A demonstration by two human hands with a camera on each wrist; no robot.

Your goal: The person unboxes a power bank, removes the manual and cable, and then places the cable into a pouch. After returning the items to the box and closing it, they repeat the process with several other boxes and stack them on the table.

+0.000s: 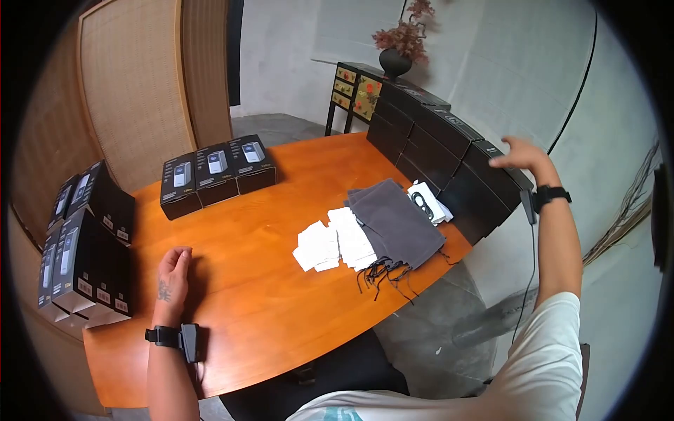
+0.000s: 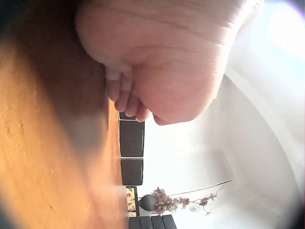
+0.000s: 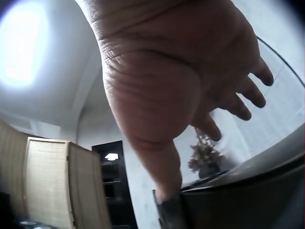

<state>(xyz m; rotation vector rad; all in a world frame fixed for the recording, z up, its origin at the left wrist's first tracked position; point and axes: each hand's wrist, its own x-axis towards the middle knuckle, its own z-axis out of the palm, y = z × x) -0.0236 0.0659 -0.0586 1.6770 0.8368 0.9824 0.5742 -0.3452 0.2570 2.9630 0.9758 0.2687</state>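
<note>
Up on the R, R hand [image 1: 523, 156]: fingers spread nr a matte blk box [image 1: 491, 177] atop the squared-off stack [image 1: 425, 151], can't tell if touching. L hand [image 1: 173, 270]: fingers together, loosely bent, over shiny wood table [image 1: 246, 238]. Soft gray pouches [image 1: 397, 221] w/ stringy ties [image 1: 384, 266] lie btwn.

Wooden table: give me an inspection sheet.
Surface: glossy orange-brown wooden table, partly covered.
Job's things: stacked black rectangular boxes along right edge; more at left and far edges.
Clutter: white paper-like pieces, dark grey fabric drawstring pouches.
Hands: left hand over table, nothing visibly held; right hand at stack's near end, contact unclear.
Cables: coiled black cable beside pouches; thin black cable below right wrist.
Surroundings: woven beige folding screen, round black vase.
</note>
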